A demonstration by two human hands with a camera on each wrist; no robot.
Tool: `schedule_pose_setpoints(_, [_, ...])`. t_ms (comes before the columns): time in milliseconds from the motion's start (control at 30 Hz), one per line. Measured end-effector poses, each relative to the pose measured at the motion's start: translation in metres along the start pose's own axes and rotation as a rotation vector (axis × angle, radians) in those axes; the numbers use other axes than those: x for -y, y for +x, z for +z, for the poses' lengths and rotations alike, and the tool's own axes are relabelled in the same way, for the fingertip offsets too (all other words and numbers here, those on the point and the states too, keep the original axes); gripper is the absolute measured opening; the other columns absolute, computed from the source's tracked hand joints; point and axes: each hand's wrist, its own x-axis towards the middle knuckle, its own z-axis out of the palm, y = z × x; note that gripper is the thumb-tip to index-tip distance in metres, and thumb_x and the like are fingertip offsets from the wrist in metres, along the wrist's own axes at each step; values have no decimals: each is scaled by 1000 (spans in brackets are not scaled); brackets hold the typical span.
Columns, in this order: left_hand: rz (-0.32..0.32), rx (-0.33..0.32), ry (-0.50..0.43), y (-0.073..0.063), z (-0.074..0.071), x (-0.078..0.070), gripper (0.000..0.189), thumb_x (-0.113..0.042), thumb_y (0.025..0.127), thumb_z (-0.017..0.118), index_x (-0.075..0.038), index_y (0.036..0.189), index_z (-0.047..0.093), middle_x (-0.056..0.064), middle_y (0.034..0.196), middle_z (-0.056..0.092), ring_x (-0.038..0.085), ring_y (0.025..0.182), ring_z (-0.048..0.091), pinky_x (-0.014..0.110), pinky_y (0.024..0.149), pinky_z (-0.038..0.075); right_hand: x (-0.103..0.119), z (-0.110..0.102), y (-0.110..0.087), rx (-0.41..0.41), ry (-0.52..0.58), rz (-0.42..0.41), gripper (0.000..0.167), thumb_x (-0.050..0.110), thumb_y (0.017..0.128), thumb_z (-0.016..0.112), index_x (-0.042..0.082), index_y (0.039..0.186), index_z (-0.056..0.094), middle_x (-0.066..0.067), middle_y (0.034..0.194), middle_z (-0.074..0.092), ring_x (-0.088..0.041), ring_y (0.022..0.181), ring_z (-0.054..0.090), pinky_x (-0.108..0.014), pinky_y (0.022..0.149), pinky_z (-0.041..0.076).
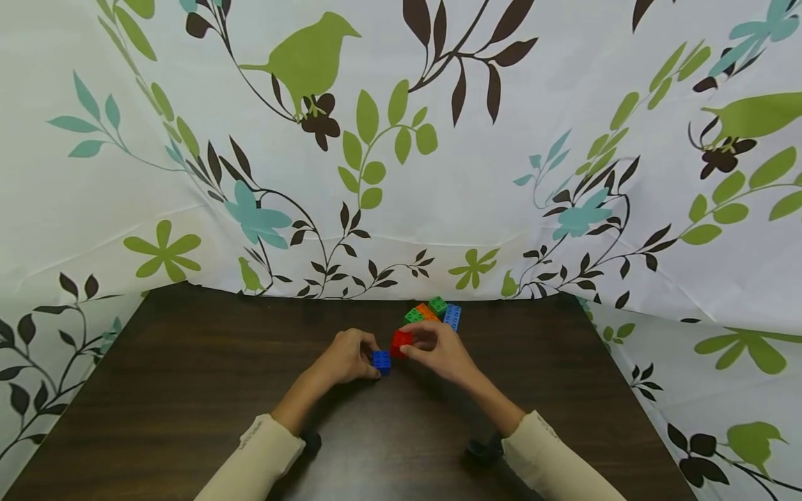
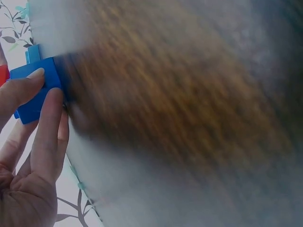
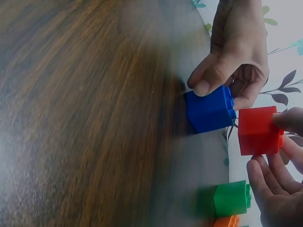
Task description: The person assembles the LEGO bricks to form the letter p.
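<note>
A dark blue toy brick point(image 1: 381, 362) is pinched between the thumb and fingers of my left hand point(image 1: 347, 358), near the middle of the table. Studs show on its top. Close to its right, my right hand point(image 1: 443, 349) holds a red toy brick point(image 1: 402, 342) by thumb and fingers. In the right wrist view the blue brick point(image 3: 209, 109) rests on the tabletop, while the red brick point(image 3: 258, 130) appears raised a little, with a narrow gap between the two. My left thumb point(image 2: 29, 85) presses on the blue brick point(image 2: 40, 101) in the left wrist view.
Behind my right hand lie several bricks: a green brick point(image 1: 437, 305), an orange brick point(image 1: 429, 312), another green brick point(image 1: 413, 316) and a lighter blue brick point(image 1: 452, 316). A patterned cloth point(image 1: 401, 229) hangs behind the dark wooden table point(image 1: 188, 390).
</note>
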Motion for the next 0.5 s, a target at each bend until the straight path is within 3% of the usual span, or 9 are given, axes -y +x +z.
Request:
schedule_pose_setpoints(233, [-3,6,-4,1,-1,3,27,0,71,96,-5,89,76,11,80,75,10,66,63,23,60,54,2,6,1,34,14,-14,32,12,98,78,4,129,73,-19,129,73,-28,106,76,-35,96,63])
schedule_pose_setpoints(500, [-10,-7,18,-1,-1,-1,30,-1,70,98,-5,88,74,2,73,71,9,64,62,23,60,52,3,16,3,66,97,-32,32,9,99,77,0,130,72,-23,130,73,-35,109,76,-31,96,62])
